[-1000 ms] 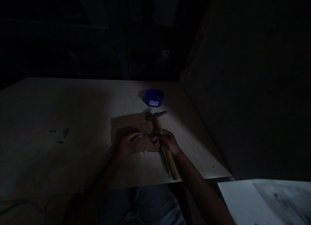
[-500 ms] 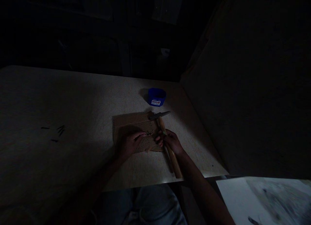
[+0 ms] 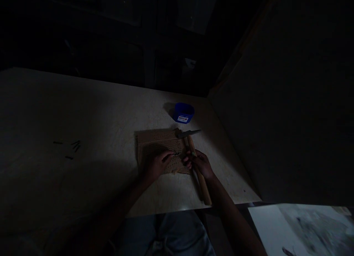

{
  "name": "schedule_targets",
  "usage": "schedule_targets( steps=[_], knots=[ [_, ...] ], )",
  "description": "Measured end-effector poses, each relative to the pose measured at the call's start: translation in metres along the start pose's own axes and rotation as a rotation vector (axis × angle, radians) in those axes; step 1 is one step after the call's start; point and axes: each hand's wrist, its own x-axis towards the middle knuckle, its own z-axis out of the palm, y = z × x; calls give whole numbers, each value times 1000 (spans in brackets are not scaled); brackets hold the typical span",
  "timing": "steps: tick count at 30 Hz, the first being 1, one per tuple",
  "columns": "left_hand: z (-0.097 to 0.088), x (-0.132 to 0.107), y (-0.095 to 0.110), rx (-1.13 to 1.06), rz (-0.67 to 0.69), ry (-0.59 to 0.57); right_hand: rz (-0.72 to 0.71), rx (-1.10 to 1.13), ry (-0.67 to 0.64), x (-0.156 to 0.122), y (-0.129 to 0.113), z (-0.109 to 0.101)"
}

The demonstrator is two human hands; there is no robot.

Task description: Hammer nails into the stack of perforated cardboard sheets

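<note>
Right hand [image 3: 203,164] holds the hammer [image 3: 204,186] by its wooden handle, beside the perforated cardboard [image 3: 156,137] on the counter [image 3: 110,116]. Left hand [image 3: 158,167] is narrowed at small dark pieces [image 3: 177,153] over the cardboard; its grip cannot be determined.

The person has two hands, one left hand [image 3: 156,167] and one right hand [image 3: 204,165]. There is one hammer [image 3: 204,186], one piece of cardboard [image 3: 152,137], one blue tub [image 3: 177,117] bearing one label [image 3: 183,119], and one table [image 3: 110,108]. Five dark sticks [image 3: 58,142] are visible: a group of three and two singles. The dark bits [image 3: 177,153] by the left fingertips are too dim to count.
</note>
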Motion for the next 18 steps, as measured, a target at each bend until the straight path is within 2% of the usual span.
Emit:
schedule_targets(
  steps=[3, 6, 8, 13, 15, 18],
  knots=[
    [0, 0, 2, -27, 5, 15, -24, -44, 32, -12, 0, 3],
    [0, 0, 3, -74, 19, 19, -68, -128, 45, -37, -9, 8],
    [0, 0, 2, -85, 36, 21, -92, -212, 33, -57, -22, 11],
    [-3, 0, 3, -24, 67, 24, -133, -456, -98, -97, -58, 16],
    [-5, 0, 5, 10, 53, 14, -160, -506, -123, -105, -61, 16],
    [-7, 0, 8, 59, 30, -1, -190, -532, -131, -108, -52, 17]
  ],
)
